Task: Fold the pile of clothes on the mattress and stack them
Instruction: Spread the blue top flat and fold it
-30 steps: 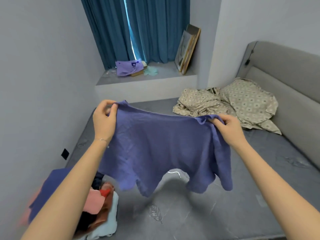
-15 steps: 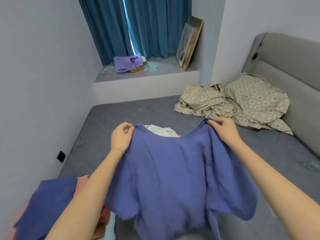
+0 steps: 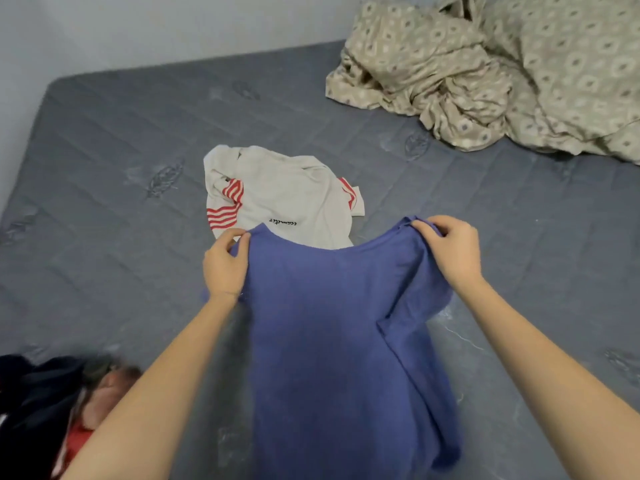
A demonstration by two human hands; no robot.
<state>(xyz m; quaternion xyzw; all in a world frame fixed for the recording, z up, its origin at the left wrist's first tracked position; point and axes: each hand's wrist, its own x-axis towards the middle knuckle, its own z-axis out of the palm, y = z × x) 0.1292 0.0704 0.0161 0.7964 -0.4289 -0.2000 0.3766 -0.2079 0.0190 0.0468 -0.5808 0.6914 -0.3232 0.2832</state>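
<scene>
Two hands, one blue shirt (image 3: pixel 329 341): your left hand (image 3: pixel 225 268) and right hand (image 3: pixel 453 251) each pinch a shoulder, spreading it above the near mattress (image 3: pixel 121 150), likely for laying flat. White striped shirt (image 3: pixel 284 195) just beyond; unfolded pile (image 3: pixel 41 403) near left.

All we see of ourselves here is two arms and two hands. Our left forearm (image 3: pixel 166 386) and right forearm (image 3: pixel 540 358) are both bare right up to where the picture cuts them off, so whatever top we're wearing stays out of sight. Our left hand (image 3: pixel 225 268) and right hand (image 3: pixel 453 251) are bare too, and the nails are too blurry to call. The only extra is what looks like a very thin bracelet (image 3: pixel 239 295) at our left wrist. It's just a faint glint, too small to make out more.
</scene>
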